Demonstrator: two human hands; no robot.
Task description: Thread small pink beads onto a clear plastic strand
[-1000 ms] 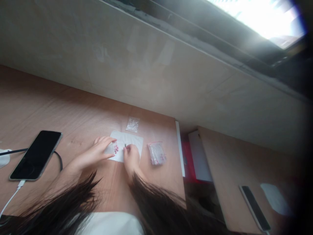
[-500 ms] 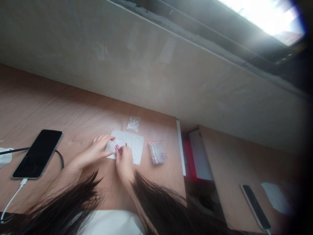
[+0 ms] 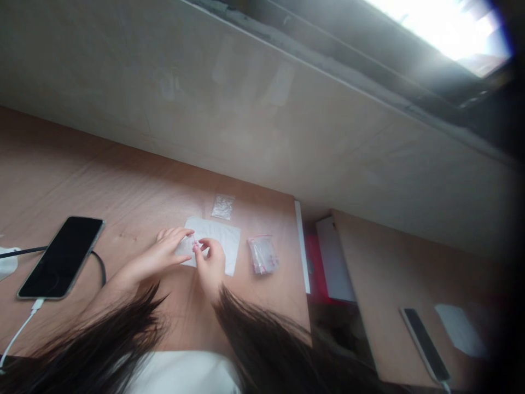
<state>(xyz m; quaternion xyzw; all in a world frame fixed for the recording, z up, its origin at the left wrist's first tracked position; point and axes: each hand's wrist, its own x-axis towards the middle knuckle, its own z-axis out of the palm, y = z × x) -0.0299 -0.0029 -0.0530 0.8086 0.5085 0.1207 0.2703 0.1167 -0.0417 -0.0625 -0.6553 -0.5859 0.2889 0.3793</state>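
Observation:
Both my hands meet over a white sheet or pouch [image 3: 225, 241] lying on the wooden table. Between them is a small cluster of pink beads [image 3: 196, 247], partly covered by fingers. My left hand [image 3: 170, 246] steadies the beadwork from the left, its forefinger tip above the cluster and its thumb tip below. A thin pale strand seems to run up to that forefinger, too fine to be sure of. My right hand [image 3: 211, 262] pinches the beads between thumb and forefinger, the forefinger arched.
A clear packet of pink beads [image 3: 263, 254] lies right of the sheet; a small clear packet [image 3: 223, 207] lies behind it. At left is a phone [image 3: 61, 257] with a white cable [image 3: 20, 334] and a black cord. Another table [image 3: 385, 284] carries a second phone [image 3: 424, 345].
My right hand's forefinger has lifted into an arch, and its fingertips now cover more of the beads. The small dark thing beside that hand no longer shows. My left hand keeps its place.

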